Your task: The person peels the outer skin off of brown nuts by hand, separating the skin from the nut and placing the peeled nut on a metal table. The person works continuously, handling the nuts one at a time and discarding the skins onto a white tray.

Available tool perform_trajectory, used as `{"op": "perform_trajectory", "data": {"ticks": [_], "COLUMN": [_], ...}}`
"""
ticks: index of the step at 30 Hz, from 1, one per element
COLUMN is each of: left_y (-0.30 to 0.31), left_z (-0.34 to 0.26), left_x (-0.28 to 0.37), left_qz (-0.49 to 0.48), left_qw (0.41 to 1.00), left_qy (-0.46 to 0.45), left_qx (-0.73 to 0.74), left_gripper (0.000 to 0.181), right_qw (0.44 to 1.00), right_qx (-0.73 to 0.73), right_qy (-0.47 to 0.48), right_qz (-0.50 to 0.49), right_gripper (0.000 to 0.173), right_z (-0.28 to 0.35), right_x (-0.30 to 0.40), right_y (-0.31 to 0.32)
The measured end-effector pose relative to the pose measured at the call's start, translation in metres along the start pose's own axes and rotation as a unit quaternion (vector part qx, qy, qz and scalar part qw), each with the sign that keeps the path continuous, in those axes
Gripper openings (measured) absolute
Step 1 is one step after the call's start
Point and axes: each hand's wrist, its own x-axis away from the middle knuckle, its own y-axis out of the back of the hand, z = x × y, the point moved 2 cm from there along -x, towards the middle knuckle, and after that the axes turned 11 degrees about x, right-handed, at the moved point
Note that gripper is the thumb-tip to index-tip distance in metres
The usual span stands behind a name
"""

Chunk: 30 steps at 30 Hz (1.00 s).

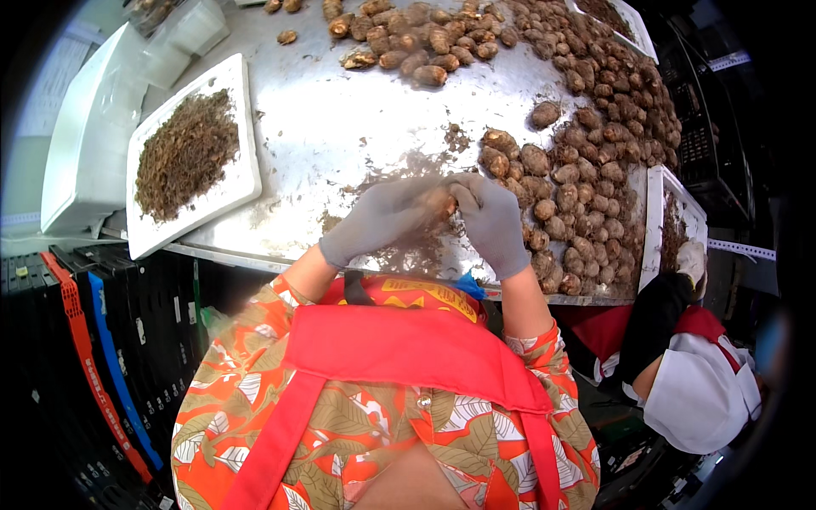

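Observation:
Both my hands wear grey knit gloves and meet at the near side of a metal table. A brown taro corm is held between them, mostly covered by the fingers. My left hand wraps it from the left, slightly blurred. My right hand grips its right end with bent fingers. Loose brown root fibres lie on the metal under and around my hands. Just right of my right hand begins a large heap of hairy taro corms.
A foam tray lid at left carries a mound of fibres. More corms lie at the far side. Stacked black crates stand lower left. A co-worker is at right, a gloved hand by another foam tray.

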Motion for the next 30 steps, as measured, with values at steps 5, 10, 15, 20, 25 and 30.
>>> {"op": "perform_trajectory", "data": {"ticks": [5, 10, 15, 20, 25, 30], "left_y": [0.000, 0.001, 0.000, 0.000, 0.006, 0.007], "left_z": [0.009, 0.007, -0.006, 0.008, 0.005, 0.007], "left_x": [-0.004, -0.003, -0.001, 0.001, -0.001, -0.003], "left_qz": [-0.009, -0.031, -0.029, -0.038, -0.017, -0.035], "left_qw": [0.999, 0.999, 0.997, 0.995, 1.000, 0.991], "left_qy": [-0.010, -0.012, -0.020, -0.074, 0.008, -0.025], "left_qx": [0.041, 0.005, -0.073, -0.057, 0.008, 0.126], "left_gripper": [0.042, 0.040, 0.046, 0.045, 0.047, 0.052], "right_qw": [0.997, 0.992, 0.996, 0.999, 0.989, 0.995], "right_qx": [0.055, 0.090, 0.072, 0.017, -0.100, -0.082], "right_qy": [0.040, 0.078, 0.061, 0.023, -0.093, -0.038], "right_qz": [0.027, 0.039, 0.002, 0.014, 0.051, 0.048], "right_gripper": [0.024, 0.024, 0.023, 0.022, 0.027, 0.029], "right_z": [0.007, 0.014, 0.005, 0.002, -0.014, 0.002], "right_x": [0.005, 0.003, 0.006, 0.000, 0.004, 0.001], "right_y": [0.002, 0.004, -0.010, -0.010, -0.016, -0.003]}}
